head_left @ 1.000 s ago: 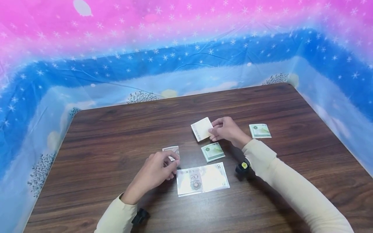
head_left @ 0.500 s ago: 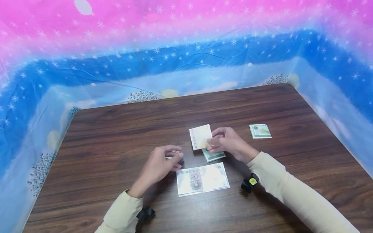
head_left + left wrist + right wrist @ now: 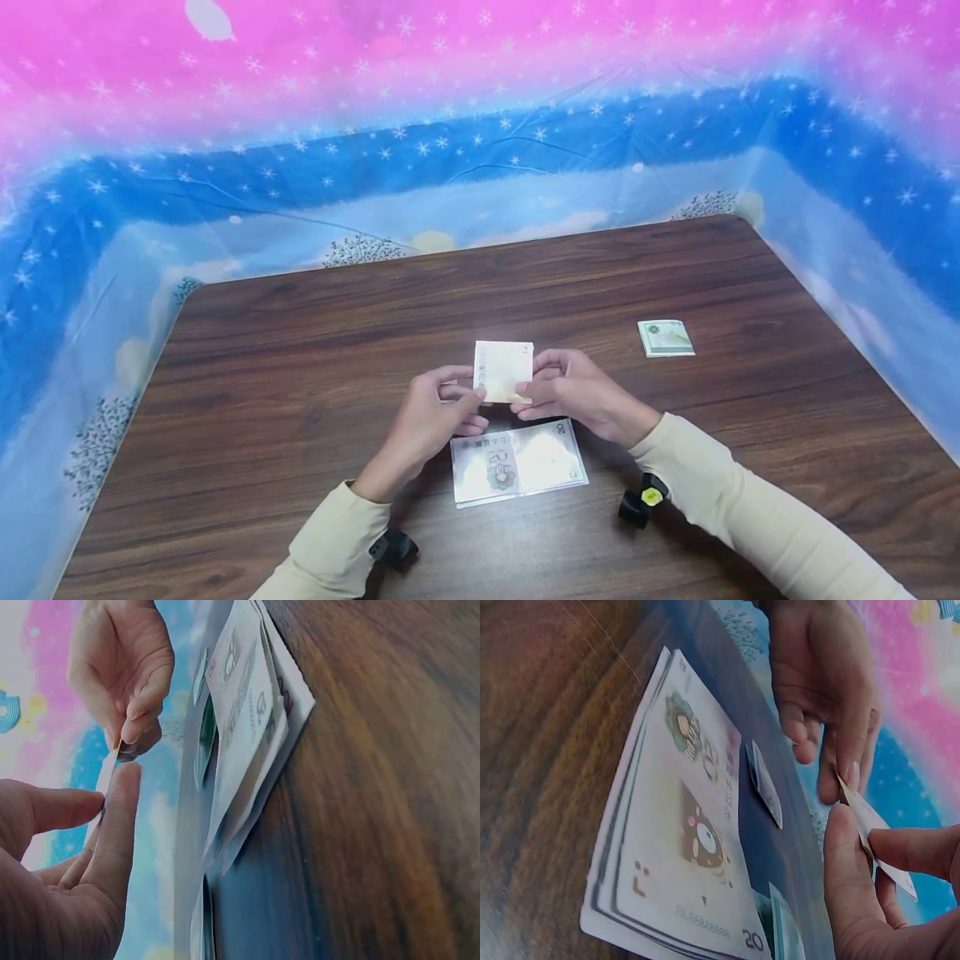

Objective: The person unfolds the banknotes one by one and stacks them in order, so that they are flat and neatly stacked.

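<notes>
Between both hands a pale folded play banknote is held up above the table. My left hand pinches its left edge, thumb on the lower corner. At the opposite edge, my right hand grips it between thumb and fingers. The note shows nearly edge-on in the right wrist view, as a folded note. Just below the hands lies a small stack of long notes, its top one printed with a 20 and a cartoon bear. The hands hide the smaller notes behind them in the head view.
One green folded note lies to the right on the brown wooden table. In the right wrist view, a small folded note and a greenish note lie beyond the stack. A patterned cloth surrounds the table's far sides.
My right hand has brought the folded note toward me and left, over the middle green note. My left hand has moved right and now pinches the note's other edge.
</notes>
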A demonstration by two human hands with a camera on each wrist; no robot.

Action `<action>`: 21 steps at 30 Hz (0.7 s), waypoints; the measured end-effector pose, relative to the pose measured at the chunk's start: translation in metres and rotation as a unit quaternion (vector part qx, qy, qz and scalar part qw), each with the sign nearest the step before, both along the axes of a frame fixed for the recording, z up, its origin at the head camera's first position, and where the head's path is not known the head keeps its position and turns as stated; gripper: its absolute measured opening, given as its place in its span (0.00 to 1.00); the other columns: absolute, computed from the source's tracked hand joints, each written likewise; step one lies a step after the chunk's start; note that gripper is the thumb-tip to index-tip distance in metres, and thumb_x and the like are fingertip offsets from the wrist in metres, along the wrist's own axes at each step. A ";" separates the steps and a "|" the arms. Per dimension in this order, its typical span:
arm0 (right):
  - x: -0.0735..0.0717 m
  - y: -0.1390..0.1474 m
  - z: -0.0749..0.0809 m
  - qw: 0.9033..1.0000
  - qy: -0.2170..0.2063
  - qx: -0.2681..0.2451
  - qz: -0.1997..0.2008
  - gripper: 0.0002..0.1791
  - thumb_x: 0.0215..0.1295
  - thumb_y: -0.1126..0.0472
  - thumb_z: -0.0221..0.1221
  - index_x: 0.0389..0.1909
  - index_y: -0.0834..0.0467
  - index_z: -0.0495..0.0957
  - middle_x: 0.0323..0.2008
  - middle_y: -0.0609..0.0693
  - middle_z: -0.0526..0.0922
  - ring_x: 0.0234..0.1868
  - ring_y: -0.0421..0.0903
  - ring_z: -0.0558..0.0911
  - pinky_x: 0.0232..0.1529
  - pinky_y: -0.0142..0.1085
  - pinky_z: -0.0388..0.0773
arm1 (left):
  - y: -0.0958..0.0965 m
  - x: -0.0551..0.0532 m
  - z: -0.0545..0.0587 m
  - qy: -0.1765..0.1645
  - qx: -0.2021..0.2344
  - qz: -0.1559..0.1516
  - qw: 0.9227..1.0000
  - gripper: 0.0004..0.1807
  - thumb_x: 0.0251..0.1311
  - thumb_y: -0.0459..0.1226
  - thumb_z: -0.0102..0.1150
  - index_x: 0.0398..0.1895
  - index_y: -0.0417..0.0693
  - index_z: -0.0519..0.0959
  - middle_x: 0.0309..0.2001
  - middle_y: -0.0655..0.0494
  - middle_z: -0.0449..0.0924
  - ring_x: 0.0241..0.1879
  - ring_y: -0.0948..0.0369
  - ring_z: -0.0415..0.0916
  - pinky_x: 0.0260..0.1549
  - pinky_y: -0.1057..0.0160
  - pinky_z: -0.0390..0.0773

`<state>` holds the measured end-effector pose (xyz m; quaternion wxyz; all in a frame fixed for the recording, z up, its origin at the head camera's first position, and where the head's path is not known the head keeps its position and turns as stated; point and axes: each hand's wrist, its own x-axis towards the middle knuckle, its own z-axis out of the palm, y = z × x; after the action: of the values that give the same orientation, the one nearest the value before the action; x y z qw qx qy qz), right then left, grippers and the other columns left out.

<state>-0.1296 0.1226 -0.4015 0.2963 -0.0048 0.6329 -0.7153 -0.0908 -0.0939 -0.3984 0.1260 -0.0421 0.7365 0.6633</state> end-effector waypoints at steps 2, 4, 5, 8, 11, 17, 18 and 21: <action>0.002 -0.001 -0.001 1.000 0.006 -0.004 0.007 0.16 0.64 0.77 0.60 0.46 0.68 0.65 0.32 0.56 0.79 0.38 0.55 0.88 0.48 0.46 0.85 | 0.000 0.000 0.001 0.004 0.000 0.002 1.000 0.22 0.65 0.26 0.61 0.62 0.31 0.73 0.39 0.36 0.86 0.23 0.54 0.84 0.29 0.56 0.87; 0.002 -0.001 -0.001 1.000 0.012 0.001 0.013 0.15 0.63 0.76 0.62 0.45 0.67 0.65 0.30 0.54 0.79 0.38 0.53 0.87 0.48 0.46 0.85 | -0.001 0.001 0.001 0.008 -0.004 -0.001 1.000 0.21 0.65 0.25 0.60 0.62 0.33 0.74 0.38 0.38 0.85 0.21 0.55 0.83 0.28 0.55 0.87; 0.002 -0.001 -0.002 1.000 0.014 0.006 0.015 0.15 0.63 0.75 0.62 0.45 0.67 0.66 0.30 0.54 0.80 0.37 0.52 0.86 0.48 0.46 0.85 | -0.002 0.001 0.002 0.010 -0.007 -0.005 1.000 0.21 0.65 0.25 0.60 0.62 0.33 0.75 0.37 0.39 0.85 0.20 0.56 0.83 0.28 0.55 0.87; 0.002 0.000 -0.003 1.000 0.020 0.018 0.015 0.15 0.64 0.73 0.63 0.48 0.70 0.70 0.33 0.55 0.83 0.37 0.50 0.86 0.47 0.45 0.86 | -0.003 0.001 0.002 0.020 -0.020 -0.024 0.999 0.21 0.66 0.24 0.58 0.62 0.34 0.76 0.36 0.41 0.83 0.20 0.57 0.82 0.27 0.54 0.87; 0.000 0.000 -0.005 0.999 0.025 0.022 0.014 0.19 0.65 0.72 0.62 0.54 0.73 0.71 0.39 0.58 0.85 0.38 0.50 0.87 0.47 0.44 0.86 | -0.004 0.001 0.002 0.030 -0.033 -0.048 0.998 0.21 0.67 0.25 0.56 0.64 0.35 0.76 0.35 0.42 0.81 0.20 0.57 0.81 0.26 0.54 0.87; -0.002 0.001 -0.007 0.999 0.030 0.019 0.021 0.19 0.65 0.73 0.61 0.54 0.76 0.71 0.40 0.59 0.86 0.39 0.49 0.86 0.45 0.44 0.86 | -0.007 0.000 0.001 0.036 -0.038 -0.077 0.996 0.21 0.68 0.25 0.55 0.64 0.35 0.76 0.35 0.41 0.79 0.20 0.58 0.81 0.26 0.53 0.87; -0.002 0.001 -0.007 0.999 0.029 0.019 0.020 0.19 0.64 0.74 0.61 0.54 0.76 0.71 0.40 0.59 0.86 0.39 0.49 0.86 0.45 0.44 0.86 | -0.007 -0.001 0.002 0.038 -0.036 -0.075 0.996 0.20 0.68 0.25 0.56 0.63 0.35 0.77 0.35 0.40 0.80 0.20 0.57 0.81 0.26 0.52 0.87; -0.002 0.003 -0.008 1.000 0.025 0.018 0.007 0.18 0.64 0.75 0.60 0.53 0.76 0.71 0.39 0.58 0.86 0.38 0.48 0.86 0.45 0.44 0.86 | -0.007 -0.001 0.002 0.047 -0.038 -0.058 0.996 0.18 0.65 0.24 0.60 0.58 0.33 0.77 0.35 0.36 0.81 0.20 0.56 0.81 0.25 0.51 0.87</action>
<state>-0.1313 0.1251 -0.4092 0.2857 -0.0216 0.6528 -0.7013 -0.0918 -0.1009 -0.3959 0.1279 0.0276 0.7674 0.6276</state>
